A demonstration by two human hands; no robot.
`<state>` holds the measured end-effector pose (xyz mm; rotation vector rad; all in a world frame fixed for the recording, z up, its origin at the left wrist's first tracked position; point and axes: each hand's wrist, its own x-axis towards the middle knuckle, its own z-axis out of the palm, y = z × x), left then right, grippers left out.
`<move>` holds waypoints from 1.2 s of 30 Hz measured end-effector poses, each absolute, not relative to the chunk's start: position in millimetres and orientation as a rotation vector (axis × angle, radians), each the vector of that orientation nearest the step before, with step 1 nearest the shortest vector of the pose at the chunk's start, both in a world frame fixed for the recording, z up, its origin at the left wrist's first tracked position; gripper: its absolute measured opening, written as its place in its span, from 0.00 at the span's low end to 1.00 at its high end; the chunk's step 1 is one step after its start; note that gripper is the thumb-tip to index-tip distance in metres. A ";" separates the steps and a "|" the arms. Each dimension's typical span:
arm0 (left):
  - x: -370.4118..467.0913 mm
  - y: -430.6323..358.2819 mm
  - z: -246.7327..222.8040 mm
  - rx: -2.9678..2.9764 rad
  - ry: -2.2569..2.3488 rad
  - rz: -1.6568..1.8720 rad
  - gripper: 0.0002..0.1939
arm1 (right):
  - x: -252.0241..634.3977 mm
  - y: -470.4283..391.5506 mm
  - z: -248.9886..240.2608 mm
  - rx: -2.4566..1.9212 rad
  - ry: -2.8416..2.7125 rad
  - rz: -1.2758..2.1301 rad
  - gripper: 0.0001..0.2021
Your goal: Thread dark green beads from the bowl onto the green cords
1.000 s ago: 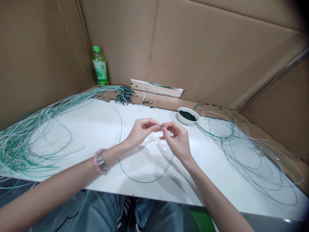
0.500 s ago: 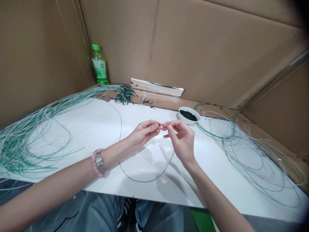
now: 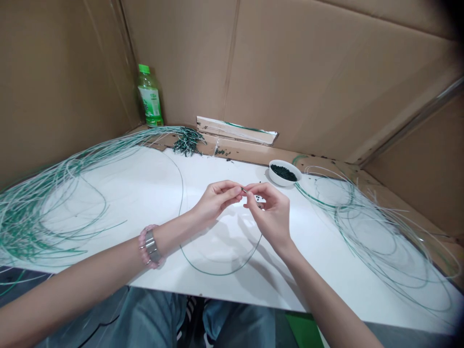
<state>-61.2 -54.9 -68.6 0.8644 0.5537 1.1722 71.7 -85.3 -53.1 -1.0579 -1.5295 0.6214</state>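
Above the white table, my left hand (image 3: pixel 221 199) and my right hand (image 3: pixel 271 208) meet fingertip to fingertip, both closed in a pinch. Between the right thumb and forefinger is the end of a thin green wire (image 3: pixel 221 274), which loops down across the tabletop below the hands. A tiny dark piece (image 3: pixel 242 189) sits at the left fingertips, where the wire end meets it; its exact shape is too small to make out. Several small dark bits (image 3: pixel 258 197) show on the table behind the right fingers. A white bowl (image 3: pixel 272 180) of dark green small pieces stands beyond the right hand.
Green and white wires (image 3: pixel 43 212) spread over the left, their dark-tipped ends bunched (image 3: pixel 188 141) at the back. More coiled wires (image 3: pixel 377 241) lie at right. A green-capped bottle (image 3: pixel 150 101) stands in the back-left corner. Cardboard walls (image 3: pixel 290 72) enclose the table (image 3: pixel 145 183).
My right fingertips have moved slightly left, bringing the wire end up against the left fingertips. The small dark bits behind the right hand now show.
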 end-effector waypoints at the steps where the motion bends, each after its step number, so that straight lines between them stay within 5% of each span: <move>1: -61.2 -54.8 -68.7 0.877 0.552 1.172 0.10 | 71.6 -85.2 -53.1 -1.058 -1.531 0.616 0.02; 36: -65.7 -54.1 -66.9 1.258 0.750 1.251 0.08 | 73.6 -84.6 -53.5 -1.124 -1.585 0.575 0.05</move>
